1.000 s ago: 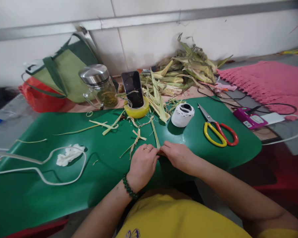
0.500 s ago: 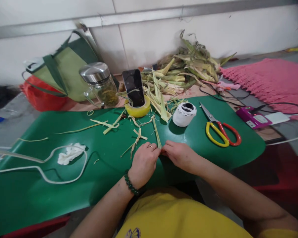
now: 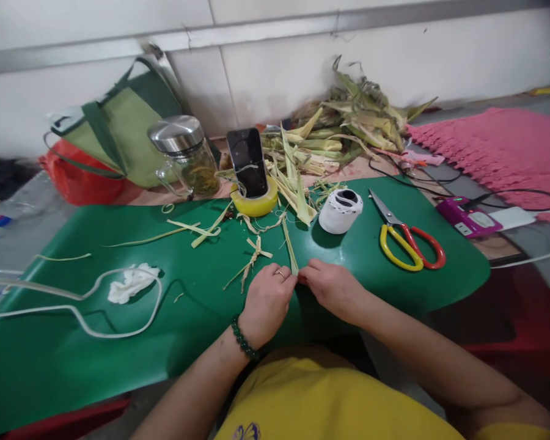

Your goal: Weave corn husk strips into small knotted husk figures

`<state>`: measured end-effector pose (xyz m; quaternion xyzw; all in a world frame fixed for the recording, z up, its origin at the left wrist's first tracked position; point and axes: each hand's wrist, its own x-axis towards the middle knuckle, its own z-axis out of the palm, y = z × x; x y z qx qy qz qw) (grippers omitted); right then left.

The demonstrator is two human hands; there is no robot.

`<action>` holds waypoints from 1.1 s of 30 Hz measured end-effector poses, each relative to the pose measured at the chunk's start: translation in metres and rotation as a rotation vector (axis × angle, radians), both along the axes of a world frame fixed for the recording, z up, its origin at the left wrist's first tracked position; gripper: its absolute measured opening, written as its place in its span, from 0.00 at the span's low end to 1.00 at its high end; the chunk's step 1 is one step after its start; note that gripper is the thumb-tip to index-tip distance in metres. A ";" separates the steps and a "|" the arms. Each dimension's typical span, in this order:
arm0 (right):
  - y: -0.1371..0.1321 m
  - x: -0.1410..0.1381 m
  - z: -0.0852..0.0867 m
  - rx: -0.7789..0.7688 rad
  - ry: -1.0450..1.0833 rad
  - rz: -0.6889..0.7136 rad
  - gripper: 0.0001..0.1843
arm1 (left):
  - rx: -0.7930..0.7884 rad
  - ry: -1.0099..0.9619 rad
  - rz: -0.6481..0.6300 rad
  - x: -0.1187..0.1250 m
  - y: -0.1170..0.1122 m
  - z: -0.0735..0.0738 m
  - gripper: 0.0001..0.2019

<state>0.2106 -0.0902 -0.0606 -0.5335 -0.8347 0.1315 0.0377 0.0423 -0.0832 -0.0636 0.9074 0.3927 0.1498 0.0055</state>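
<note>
My left hand (image 3: 266, 301) and my right hand (image 3: 332, 287) meet fingertip to fingertip on the green mat (image 3: 73, 342), both pinched closed on the near end of a long pale green leaf strip (image 3: 289, 245) that runs away from me. The left wrist wears a dark bead bracelet. A small knotted leaf piece (image 3: 253, 256) lies just left of the strip.
Red-and-yellow scissors (image 3: 406, 241), a white thread spool (image 3: 340, 211), a phone (image 3: 248, 161) standing in a yellow tape roll (image 3: 255, 205), a glass jar (image 3: 187, 159), a leaf pile (image 3: 343, 128), a white cable loop (image 3: 87, 305) with a tissue, a purple device (image 3: 467, 218).
Both hands have stayed pinched on the leaf strip; they have shifted slightly up and right in view as the camera moved a little.
</note>
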 end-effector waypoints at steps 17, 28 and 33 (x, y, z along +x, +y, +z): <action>-0.009 -0.010 0.005 0.127 -0.134 0.127 0.11 | 0.006 -0.053 0.018 -0.003 -0.002 0.001 0.11; 0.001 0.002 0.000 0.101 -0.032 0.100 0.11 | -0.047 0.086 -0.003 0.001 0.005 0.011 0.09; 0.003 -0.004 0.008 -0.019 -0.103 0.090 0.11 | -0.057 0.030 0.063 0.003 0.002 0.010 0.08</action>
